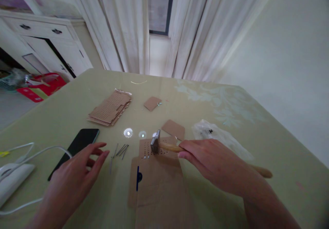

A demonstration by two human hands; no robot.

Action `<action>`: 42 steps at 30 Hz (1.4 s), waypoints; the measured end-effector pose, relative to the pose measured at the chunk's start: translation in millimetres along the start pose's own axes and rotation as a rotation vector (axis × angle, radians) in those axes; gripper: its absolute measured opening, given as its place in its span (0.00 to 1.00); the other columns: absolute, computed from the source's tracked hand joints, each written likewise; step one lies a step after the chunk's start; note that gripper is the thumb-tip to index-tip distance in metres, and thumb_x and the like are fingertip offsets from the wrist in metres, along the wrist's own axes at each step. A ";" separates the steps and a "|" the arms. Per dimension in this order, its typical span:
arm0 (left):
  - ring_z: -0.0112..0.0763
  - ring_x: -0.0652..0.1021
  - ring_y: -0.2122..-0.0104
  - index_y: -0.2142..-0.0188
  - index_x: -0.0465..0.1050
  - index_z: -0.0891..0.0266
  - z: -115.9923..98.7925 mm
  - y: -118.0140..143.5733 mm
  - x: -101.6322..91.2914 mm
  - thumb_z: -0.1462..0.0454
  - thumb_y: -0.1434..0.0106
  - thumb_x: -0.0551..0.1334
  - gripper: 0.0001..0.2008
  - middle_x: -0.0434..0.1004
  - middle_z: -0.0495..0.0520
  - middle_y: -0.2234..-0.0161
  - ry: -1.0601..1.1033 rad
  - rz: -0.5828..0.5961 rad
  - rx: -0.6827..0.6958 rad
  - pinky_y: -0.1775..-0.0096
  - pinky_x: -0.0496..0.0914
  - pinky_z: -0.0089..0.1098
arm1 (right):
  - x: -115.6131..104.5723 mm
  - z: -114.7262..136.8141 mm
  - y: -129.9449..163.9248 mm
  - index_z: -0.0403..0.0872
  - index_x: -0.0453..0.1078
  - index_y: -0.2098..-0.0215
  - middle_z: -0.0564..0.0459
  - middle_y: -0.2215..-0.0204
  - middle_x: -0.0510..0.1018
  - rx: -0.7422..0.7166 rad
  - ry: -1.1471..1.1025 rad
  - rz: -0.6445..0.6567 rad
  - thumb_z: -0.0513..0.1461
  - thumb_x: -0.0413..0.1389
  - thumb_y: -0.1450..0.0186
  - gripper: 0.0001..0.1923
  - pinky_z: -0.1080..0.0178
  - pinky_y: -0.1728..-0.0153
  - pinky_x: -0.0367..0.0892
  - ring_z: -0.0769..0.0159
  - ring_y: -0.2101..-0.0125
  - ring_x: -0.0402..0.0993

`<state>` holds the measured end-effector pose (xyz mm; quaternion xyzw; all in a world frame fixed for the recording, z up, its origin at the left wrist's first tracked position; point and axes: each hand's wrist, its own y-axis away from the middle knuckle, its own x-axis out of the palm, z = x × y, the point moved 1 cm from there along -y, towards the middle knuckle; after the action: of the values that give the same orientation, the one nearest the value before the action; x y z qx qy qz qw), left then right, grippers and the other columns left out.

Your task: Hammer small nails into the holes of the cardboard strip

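Observation:
My right hand (208, 157) is wrapped round the wooden handle of a hammer (155, 142). The hammer's metal head is over the top part of a brown cardboard piece (160, 188) with rows of small holes; whether it touches the cardboard I cannot tell. A dark blue mark or fitting (138, 177) shows at the cardboard's left side. To the left, my left hand (79, 169) is open, thumb and fingers curved and apart. Several nails (122, 151) lie loose just right of its fingertips, and one thin nail (111, 164) is closest to the thumb.
A black phone (79, 143) lies partly behind my left hand, near a white power strip (15, 179) with cables. Further back are stacked perforated cardboard sheets (110, 109) and small cardboard pieces (152, 103). A clear plastic bag (218, 136) rests beyond my right hand.

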<state>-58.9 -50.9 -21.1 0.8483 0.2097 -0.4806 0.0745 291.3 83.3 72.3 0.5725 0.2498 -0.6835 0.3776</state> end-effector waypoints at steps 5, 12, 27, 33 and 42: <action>0.45 0.86 0.67 0.48 0.76 0.55 10.7 24.4 24.8 0.42 0.33 0.58 0.25 0.86 0.55 0.64 -0.061 0.123 -0.049 0.66 0.78 0.38 | -5.7 4.0 0.1 0.47 0.79 0.55 0.49 0.65 0.86 -0.025 -0.024 -0.046 0.41 0.50 0.18 0.15 0.60 0.66 0.65 0.59 0.67 0.82; 0.50 0.86 0.56 0.43 0.72 0.59 5.3 15.2 28.0 0.55 0.25 0.48 0.20 0.86 0.61 0.51 -0.334 0.097 0.046 0.60 0.76 0.43 | -8.3 3.4 1.6 0.47 0.79 0.55 0.49 0.66 0.86 -0.027 0.016 -0.024 0.41 0.51 0.19 0.15 0.60 0.66 0.66 0.58 0.68 0.82; 0.54 0.77 0.56 0.58 0.76 0.63 5.3 6.6 32.2 0.67 0.26 0.46 0.19 0.78 0.66 0.57 -0.509 0.143 0.220 0.53 0.71 0.48 | -6.8 -2.3 6.9 0.47 0.79 0.54 0.49 0.63 0.87 -0.014 -0.041 -0.011 0.43 0.52 0.18 0.15 0.58 0.64 0.66 0.57 0.64 0.83; 0.51 0.78 0.56 0.53 0.77 0.60 -34.4 -9.4 15.3 0.55 0.23 0.53 0.16 0.82 0.61 0.58 -0.140 -0.032 0.322 0.52 0.71 0.46 | -6.2 -2.6 7.0 0.47 0.77 0.55 0.50 0.64 0.86 -0.015 -0.046 0.006 0.44 0.52 0.18 0.14 0.59 0.65 0.64 0.58 0.65 0.83; 0.33 0.80 0.67 0.56 0.80 0.57 -92.6 -18.6 35.6 0.53 0.27 0.65 0.12 0.85 0.51 0.64 0.506 0.036 0.317 0.65 0.71 0.32 | -5.2 0.0 3.4 0.46 0.75 0.55 0.49 0.64 0.85 0.058 -0.035 0.075 0.45 0.52 0.18 0.14 0.58 0.65 0.63 0.56 0.64 0.83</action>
<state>21.8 6.3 -1.0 0.9457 0.1291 -0.2793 -0.1050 294.4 82.4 77.6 0.5801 0.2016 -0.6858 0.3906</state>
